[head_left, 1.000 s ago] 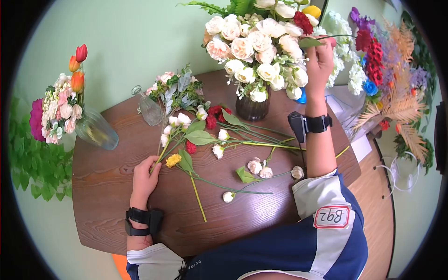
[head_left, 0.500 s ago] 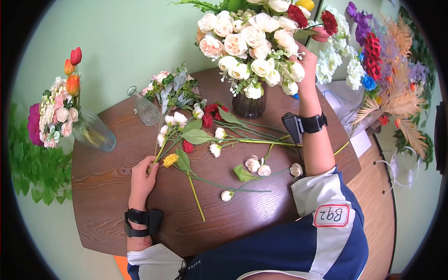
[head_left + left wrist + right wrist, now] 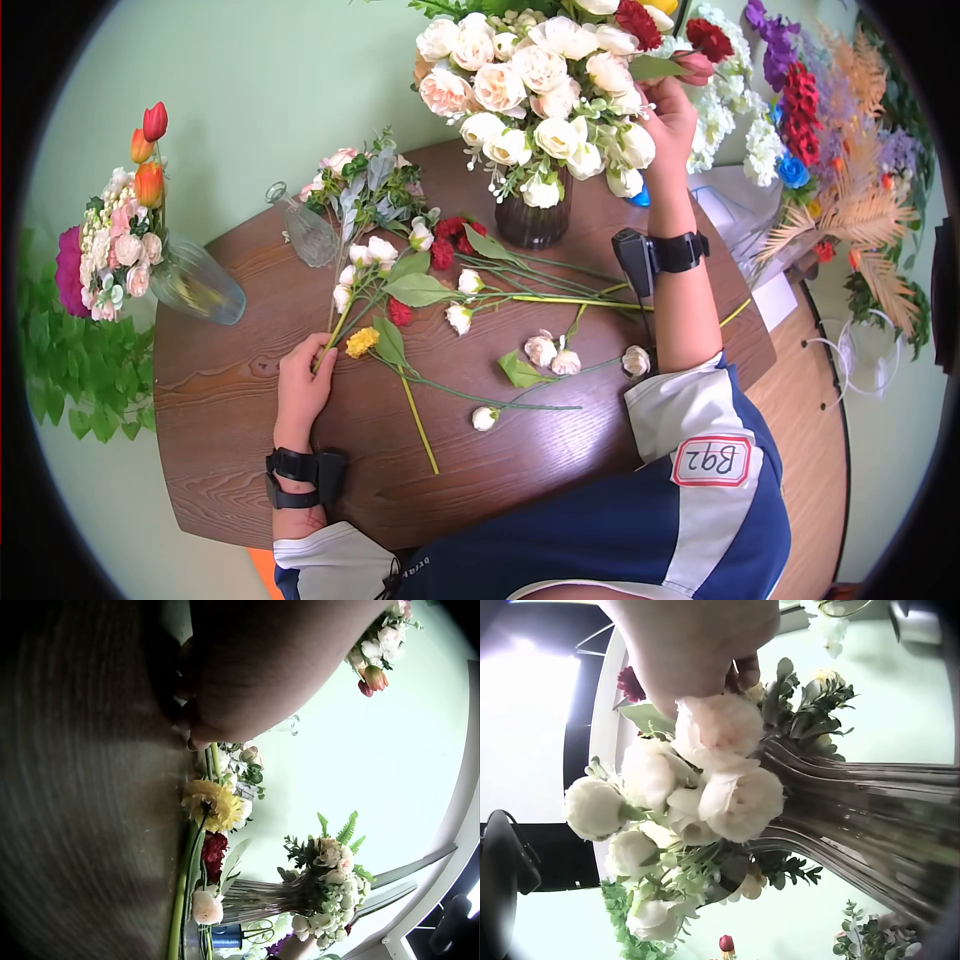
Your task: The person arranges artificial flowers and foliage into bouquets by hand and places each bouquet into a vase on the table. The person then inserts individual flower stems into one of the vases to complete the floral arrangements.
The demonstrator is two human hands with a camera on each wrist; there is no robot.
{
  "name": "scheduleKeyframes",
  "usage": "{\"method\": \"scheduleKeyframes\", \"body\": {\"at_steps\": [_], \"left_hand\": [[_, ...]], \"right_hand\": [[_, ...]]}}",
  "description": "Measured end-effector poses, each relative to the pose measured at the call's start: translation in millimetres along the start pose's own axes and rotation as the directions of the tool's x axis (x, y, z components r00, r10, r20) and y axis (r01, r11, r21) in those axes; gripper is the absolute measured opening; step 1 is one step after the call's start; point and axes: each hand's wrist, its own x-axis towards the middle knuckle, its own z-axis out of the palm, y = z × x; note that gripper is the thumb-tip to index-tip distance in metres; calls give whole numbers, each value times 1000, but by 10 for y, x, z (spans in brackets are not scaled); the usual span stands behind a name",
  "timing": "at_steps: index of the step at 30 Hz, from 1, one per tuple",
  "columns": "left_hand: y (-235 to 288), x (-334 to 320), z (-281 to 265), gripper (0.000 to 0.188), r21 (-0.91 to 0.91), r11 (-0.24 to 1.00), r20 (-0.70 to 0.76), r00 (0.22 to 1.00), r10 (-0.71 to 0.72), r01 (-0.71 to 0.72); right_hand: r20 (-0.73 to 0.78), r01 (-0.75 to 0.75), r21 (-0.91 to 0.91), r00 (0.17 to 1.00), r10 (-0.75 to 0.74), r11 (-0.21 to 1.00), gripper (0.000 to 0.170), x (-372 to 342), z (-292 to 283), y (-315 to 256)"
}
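Note:
In the head view, the left hand (image 3: 303, 382) grips green stems of small white flowers (image 3: 372, 252) low over the table; a yellow flower (image 3: 362, 342) lies beside its fingers. The left wrist view shows this hand (image 3: 270, 667) above the yellow flower (image 3: 214, 805). At the right side of a full bouquet (image 3: 540, 75) in a dark ribbed vase (image 3: 533, 222), the right hand (image 3: 672, 130) has curled fingers at a stem, below a pink tulip (image 3: 694, 68) and a red carnation (image 3: 710, 41). Pale roses (image 3: 741, 799) partly hide its fingertips in the right wrist view.
Loose stems with white, pale pink and red flowers (image 3: 400, 312) lie across the brown table (image 3: 230, 440). A small clear bottle (image 3: 308, 232) leans at the back, near a leafy bunch (image 3: 372, 190). A tilted glass vase (image 3: 205, 285) stands left; more artificial flowers (image 3: 800, 110) fill the right.
My right hand has come down and slightly left beside the bouquet, and the red carnation has shifted left and up. The bouquet has tilted a little left. My left hand has barely moved.

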Motion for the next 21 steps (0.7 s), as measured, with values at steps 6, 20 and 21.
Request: {"method": "scheduleKeyframes", "body": {"at_steps": [6, 20, 21], "left_hand": [[7, 3, -13, 13, 7, 1000, 14, 1000, -10, 10], [25, 2, -7, 12, 2, 999, 3, 999, -34, 34], [14, 2, -5, 12, -4, 1000, 2, 1000, -23, 23]], "right_hand": [[5, 71, -23, 998, -70, 997, 12, -84, 74, -26], [-38, 211, -296, 972, -232, 932, 15, -92, 89, 158], [-39, 211, -295, 972, -232, 932, 15, -68, 125, 114]]}}
